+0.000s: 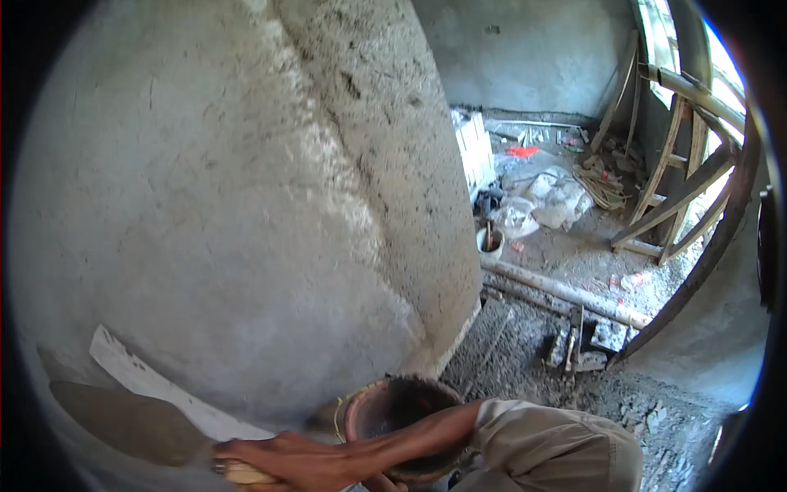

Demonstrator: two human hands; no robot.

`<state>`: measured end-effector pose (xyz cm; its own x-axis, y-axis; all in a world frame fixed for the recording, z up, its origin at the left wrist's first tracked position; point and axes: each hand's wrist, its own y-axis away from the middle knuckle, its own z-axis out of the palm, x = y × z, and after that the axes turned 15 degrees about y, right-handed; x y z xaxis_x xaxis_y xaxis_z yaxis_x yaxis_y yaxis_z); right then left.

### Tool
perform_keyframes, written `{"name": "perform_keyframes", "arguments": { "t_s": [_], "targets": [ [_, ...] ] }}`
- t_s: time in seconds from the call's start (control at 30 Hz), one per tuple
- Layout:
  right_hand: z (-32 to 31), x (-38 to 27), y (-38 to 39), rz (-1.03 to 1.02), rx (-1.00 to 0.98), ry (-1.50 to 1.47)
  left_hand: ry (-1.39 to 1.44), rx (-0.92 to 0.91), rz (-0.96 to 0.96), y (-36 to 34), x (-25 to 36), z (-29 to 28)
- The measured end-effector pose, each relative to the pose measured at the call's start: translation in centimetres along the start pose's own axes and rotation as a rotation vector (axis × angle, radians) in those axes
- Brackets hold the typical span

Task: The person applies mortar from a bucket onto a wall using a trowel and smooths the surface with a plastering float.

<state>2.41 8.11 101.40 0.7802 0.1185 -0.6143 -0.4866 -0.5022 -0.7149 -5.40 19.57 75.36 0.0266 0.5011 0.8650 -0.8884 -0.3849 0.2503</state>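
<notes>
My right hand [303,461] reaches across to the lower left, closed round the wooden handle of a trowel [135,420]. The trowel's broad grey-brown blade points left, in front of a pale, stained strip of board [176,402] by the plastered wall. Below my right forearm, part of my left hand [384,484] shows at the bottom edge; most of it is hidden, so its grip cannot be made out. A round, mortar-stained bucket [354,418] stands beyond my forearm, partly covered by it. Its inside looks dark.
A grey wall [205,205] with a rough-edged corner [402,164] rises close on the left. Rubble and broken blocks [611,334] lie right of the bucket. Farther off are a long pole [566,291], plastic sheeting [557,197], a small pail [490,243] and a wooden frame [676,176].
</notes>
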Motion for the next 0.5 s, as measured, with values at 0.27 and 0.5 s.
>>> {"name": "perform_keyframes", "arguments": {
  "t_s": [0.27,0.5],
  "targets": [
    [-6.9,1.3,19.3,0.614,-0.551,0.827,0.046,-0.009,-0.082,0.0,2.9,-0.8],
    [-5.2,5.5,27.1,0.837,-0.290,1.353,-0.218,-0.469,0.093,-0.5,4.9,6.4]
  ]
}}
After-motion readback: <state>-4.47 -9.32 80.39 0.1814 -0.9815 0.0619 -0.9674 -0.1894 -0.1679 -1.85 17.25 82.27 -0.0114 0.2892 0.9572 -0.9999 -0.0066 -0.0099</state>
